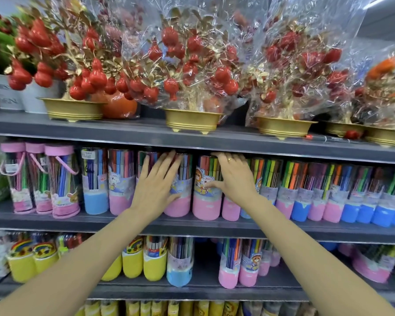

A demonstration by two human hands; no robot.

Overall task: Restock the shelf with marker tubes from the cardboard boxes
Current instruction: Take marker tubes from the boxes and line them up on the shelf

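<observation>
- Both forearms reach up from below me toward the middle shelf [55,221], because the row I am straightening stands there at arm's length.
- Left hand [156,185] lies flat, fingers spread, against a pink-based marker tube [180,201]; I judge I am pressing it back into line.
- Right hand [234,176], with a ring, has its fingers bent over the top of the next tube [206,197], thumb across the label, to steady it upright.
- Each tube is a clear cylinder of coloured pens, with a cartoon label band and a pink or blue base.
- No cardboard boxes are in view.
</observation>
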